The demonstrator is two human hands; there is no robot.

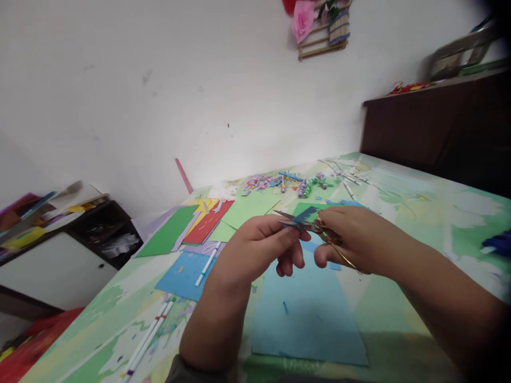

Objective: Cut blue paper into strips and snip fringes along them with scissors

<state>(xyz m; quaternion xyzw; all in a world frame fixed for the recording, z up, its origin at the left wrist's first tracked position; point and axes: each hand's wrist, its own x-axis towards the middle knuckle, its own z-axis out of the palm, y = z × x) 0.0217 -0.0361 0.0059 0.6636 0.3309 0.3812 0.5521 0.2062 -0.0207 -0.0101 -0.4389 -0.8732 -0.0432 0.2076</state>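
Observation:
My right hand grips a pair of scissors by its gold-coloured handles. Its blades are apart and point left, with a blue paper strip between them. One edge of the strip looks cut into a fringe. My left hand pinches the strip between thumb and fingers, close to the blades. Below both hands lies a light blue sheet of paper with small scraps on it.
Left of my hands lie a green sheet, a red sheet and a blue sheet. White felt-tip pens rest near the front left. Curled paper pieces and a scrap pile lie toward the wall.

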